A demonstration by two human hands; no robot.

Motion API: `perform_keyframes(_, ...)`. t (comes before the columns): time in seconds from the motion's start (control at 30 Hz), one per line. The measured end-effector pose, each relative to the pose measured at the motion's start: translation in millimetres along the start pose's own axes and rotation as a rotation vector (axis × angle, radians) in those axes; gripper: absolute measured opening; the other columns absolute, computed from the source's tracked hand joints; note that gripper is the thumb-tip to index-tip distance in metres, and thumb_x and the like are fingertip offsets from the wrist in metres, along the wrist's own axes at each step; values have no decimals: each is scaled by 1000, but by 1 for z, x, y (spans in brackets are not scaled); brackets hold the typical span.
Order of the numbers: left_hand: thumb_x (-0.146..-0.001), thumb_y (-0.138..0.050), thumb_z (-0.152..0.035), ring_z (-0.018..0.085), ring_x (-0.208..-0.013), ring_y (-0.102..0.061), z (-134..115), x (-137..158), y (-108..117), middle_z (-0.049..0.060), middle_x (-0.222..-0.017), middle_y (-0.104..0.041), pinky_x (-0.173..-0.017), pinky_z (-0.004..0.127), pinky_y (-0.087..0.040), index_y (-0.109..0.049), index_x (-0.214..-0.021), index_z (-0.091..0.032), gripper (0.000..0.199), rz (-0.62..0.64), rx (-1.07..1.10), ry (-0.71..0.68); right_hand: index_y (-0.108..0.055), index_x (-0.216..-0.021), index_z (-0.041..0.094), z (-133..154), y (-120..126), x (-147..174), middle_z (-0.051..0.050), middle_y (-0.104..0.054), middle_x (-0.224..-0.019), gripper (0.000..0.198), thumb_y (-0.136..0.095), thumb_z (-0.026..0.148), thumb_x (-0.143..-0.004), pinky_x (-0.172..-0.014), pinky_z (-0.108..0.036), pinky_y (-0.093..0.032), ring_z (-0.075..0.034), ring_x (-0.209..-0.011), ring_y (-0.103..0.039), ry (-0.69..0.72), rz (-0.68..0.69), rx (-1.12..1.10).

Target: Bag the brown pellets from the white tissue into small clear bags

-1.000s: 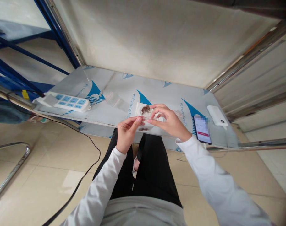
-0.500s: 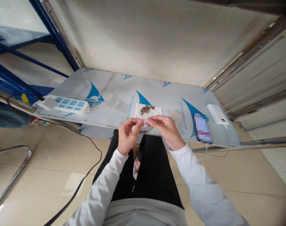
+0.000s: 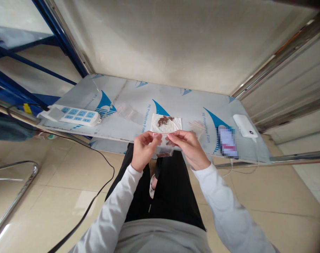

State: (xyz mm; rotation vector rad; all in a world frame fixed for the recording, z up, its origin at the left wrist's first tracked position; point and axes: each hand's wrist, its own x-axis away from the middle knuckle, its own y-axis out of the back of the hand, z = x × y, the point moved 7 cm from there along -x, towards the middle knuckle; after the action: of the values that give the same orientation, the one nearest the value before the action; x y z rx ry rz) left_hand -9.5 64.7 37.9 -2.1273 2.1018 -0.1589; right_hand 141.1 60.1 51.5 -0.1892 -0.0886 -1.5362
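- At the bottom of the view, a grey top and black trousers show between two white sleeves, above a pale tiled floor.
- Just at the table's near edge, the left hand pinches one top corner of a small clear bag, thumb against bent fingers.
- Opposite it, the right hand grips the other top corner the same way, the reddish top strip stretched between the two.
- The bag hangs below the fingertips, with brown bits low inside it.
- Just beyond the hands, a white cloth or paper lies on the film-covered table, a brown heap on it.
- Right of it rest more clear bags, then a phone and a white power bank with a cable.
- Leftward, another clear bag lies flat; well apart is a white power strip.
- Behind the table stands a pale wall.
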Motion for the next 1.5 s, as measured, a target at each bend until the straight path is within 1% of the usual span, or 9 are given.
perform_keyframes(0.2,-72,-72,-38,12,-61,-64,11,0,-9,5,-73,-71,-62,23,-50,-70,-80,-12,28,106,135,174,-66,-69,15,2,-6,2,-2,-66,-68,32,-79,43,-62,-52,-23,-45,-11,-55,-58,-57,-37,-21)
perform_keyframes(0.37,-72,-73,-34,10,-60,-63,7,-1,-3,3,-71,-71,-60,21,-49,-69,-78,-13,22,74,123,112,-68,-79,16,1,-12,3,-3,-68,-77,35,-75,48,-67,-58,-27,-53,-13,-61,-62,-68,24,6)
perform_keyframes(0.63,-74,-71,-35,17,-75,-67,-3,0,-7,7,-83,-74,-74,28,-53,-72,-81,-13,23,134,41,31,-67,-80,18,11,-10,9,-3,-69,-75,25,-67,43,-79,-67,-29,-53,-17,-69,-65,243,28,207)
perform_keyframes(0.8,-75,-70,-34,18,-68,-67,-17,7,-3,6,-73,-73,-68,27,-52,-74,-75,-17,18,71,-274,-148,-67,-81,19,14,-6,23,-4,-70,-77,24,-61,42,-84,-67,-28,-52,-19,-72,-65,304,-54,315)
perform_keyframes(0.93,-80,-65,-35,19,-71,-68,-12,11,-13,5,-75,-74,-70,27,-52,-75,-80,-18,20,244,-295,-127,-66,-74,20,17,5,34,-3,-69,-72,20,-61,36,-85,-67,-27,-49,-17,-67,-63,385,-170,461)
perform_keyframes(1.03,-88,-53,-37,20,-79,-69,-3,11,-22,6,-84,-75,-78,30,-53,-75,-88,-18,29,366,-174,-42,-64,-74,20,5,15,34,-2,-67,-69,22,-60,38,-85,-63,-26,-50,-16,-64,-63,316,-194,384)
perform_keyframes(1.23,-88,-52,-41,19,-67,-68,2,8,-33,5,-72,-74,-69,28,-52,-75,-77,-18,34,336,-309,-75,-63,-81,20,-9,25,30,-2,-70,-73,25,-70,43,-76,-63,-27,-53,-17,-66,-66,129,-72,193)
perform_keyframes(1.33,-87,-52,-45,19,-69,-68,11,6,-38,5,-74,-74,-68,27,-52,-74,-85,-17,35,323,-300,-6,-64,-80,19,4,48,21,-3,-71,-77,27,-72,44,-74,-61,-27,-55,-16,-64,-67,117,-117,116)
perform_keyframes(1.5,-84,-56,-48,19,-78,-69,28,-4,-22,9,-88,-75,-74,28,-53,-69,-102,-15,39,206,-209,87,-62,-85,18,3,133,-25,-6,-72,-80,40,-76,49,-64,-56,-30,-56,-16,-59,-67,108,-428,75)
